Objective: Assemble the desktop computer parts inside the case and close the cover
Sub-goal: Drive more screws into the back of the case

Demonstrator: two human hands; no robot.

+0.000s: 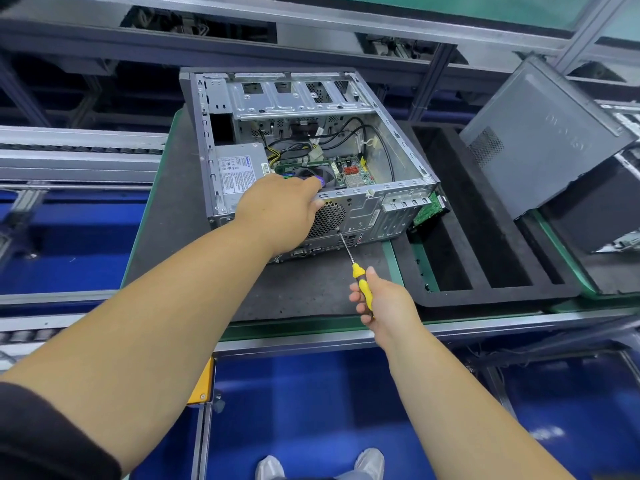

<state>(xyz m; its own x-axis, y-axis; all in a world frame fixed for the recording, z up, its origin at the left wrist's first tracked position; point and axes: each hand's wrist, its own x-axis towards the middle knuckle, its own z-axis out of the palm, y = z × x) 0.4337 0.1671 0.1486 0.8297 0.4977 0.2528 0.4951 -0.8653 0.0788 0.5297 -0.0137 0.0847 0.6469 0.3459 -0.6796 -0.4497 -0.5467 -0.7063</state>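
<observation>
The open grey metal computer case (311, 150) is lying on its side on the dark grey mat (180, 244), cover off, with the silver power supply box (239, 171) sitting in its left part. The left hand (280, 213) is reaching over the case's near wall, fingers curling over the rim beside the round fan grille (327, 220). The right hand (384, 303) is gripping the yellow-handled screwdriver (362, 284) (tip touching the case's rear panel). Right of the case, the black foam tray (485, 289) is lying, and the grey side cover (540, 136) is leaning tilted.
</observation>
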